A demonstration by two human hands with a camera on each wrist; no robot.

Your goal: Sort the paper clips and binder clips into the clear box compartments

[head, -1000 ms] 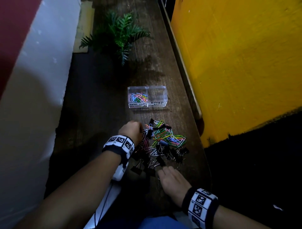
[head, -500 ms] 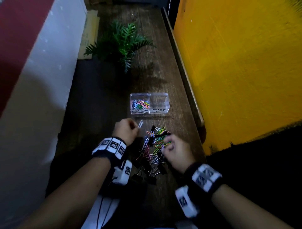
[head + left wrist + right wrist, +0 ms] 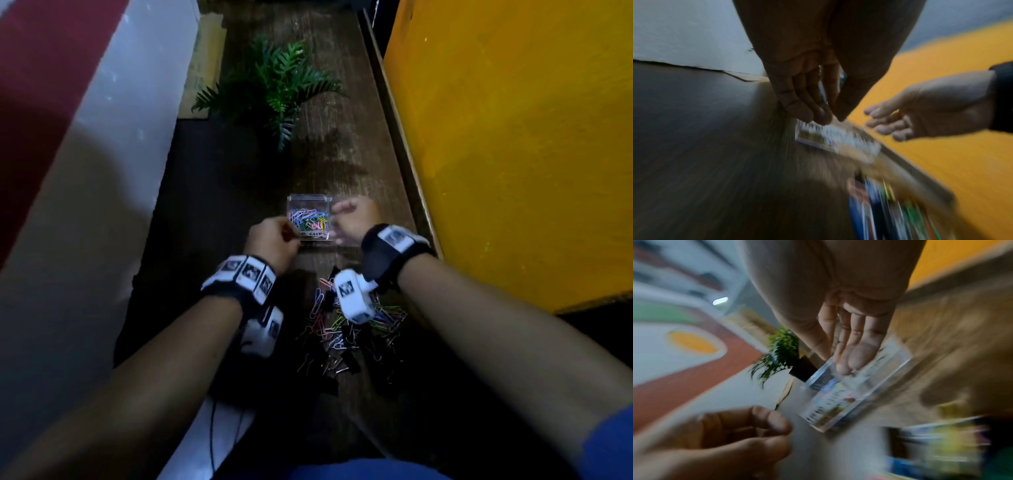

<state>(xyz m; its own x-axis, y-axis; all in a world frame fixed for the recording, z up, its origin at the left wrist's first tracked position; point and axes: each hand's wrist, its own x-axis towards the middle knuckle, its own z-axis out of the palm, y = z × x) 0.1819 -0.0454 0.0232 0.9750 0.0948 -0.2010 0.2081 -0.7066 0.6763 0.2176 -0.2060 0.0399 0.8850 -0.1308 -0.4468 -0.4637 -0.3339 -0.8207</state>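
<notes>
Box (image 3: 310, 205): clear, two compartments, on the wooden bench (image 3: 329, 150) past the pile. Left compartment holds coloured paper clips (image 3: 309, 219); handwritten label on its front wall. Right compartment mostly hidden behind the right hand, contents not readable.
Pile (image 3: 356, 329): loose mix of coloured paper clips and black binder clips on the bench, near side of the box, between the two forearms.
Left hand (image 3: 270, 241): at the box's front-left corner, fingers curled, fingertips (image 3: 818, 113) pinched against the thumb. Small glint between them in the left wrist view; too blurred to say if it's a clip. Grip contents: cannot tell.
Right hand (image 3: 354, 219): over the right compartment, fingers (image 3: 857, 350) straight and together, pointing down into the box, nothing gripped. Released.
Black piece (image 3: 802, 369): dark block just beside the right thumb at the box's far edge in the right wrist view; can't tell what it is or whether it touches anything.
Plant (image 3: 274, 85): green fern further up the bench, well apart from the box.
Wall (image 3: 513, 137): yellow, along the bench's right edge.
Wrist views: heavy motion blur.
</notes>
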